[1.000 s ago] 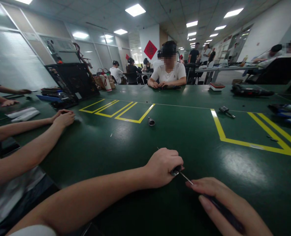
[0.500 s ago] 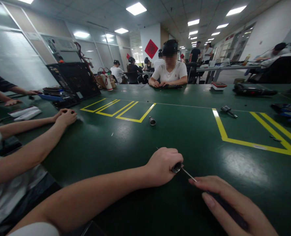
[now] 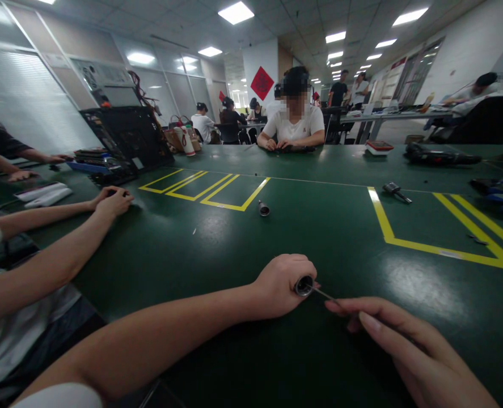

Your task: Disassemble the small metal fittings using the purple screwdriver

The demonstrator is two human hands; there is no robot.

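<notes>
The small metal cup [image 3: 301, 288] is in the left hand [image 3: 279, 286], just over the green table [image 3: 217, 255]. The left fingers are curled tight around it. Its round mouth has turned a bit more toward us since the last 2 pictures, so we see more of the inside. A thin metal rod [image 3: 324, 293] seems to go to that mouth, but I cannot tell how deep. Its far tip poked out past the left hand before, and now I cannot see it.

The right hand [image 3: 408, 334] has tipped over a little. Its finger and thumb seem to pinch the rod, and the dark handle is mostly hidden now. I think this means the 2 hands are busy at the cup's mouth, and the work is not done.

Farther out, 1 more metal cup [image 3: 263, 208] lies on its side. A metal piece with a stem [image 3: 396, 191] lies near yellow tape [image 3: 379, 214]. Across the table sits 1 person [image 3: 296, 127] in a white shirt.
</notes>
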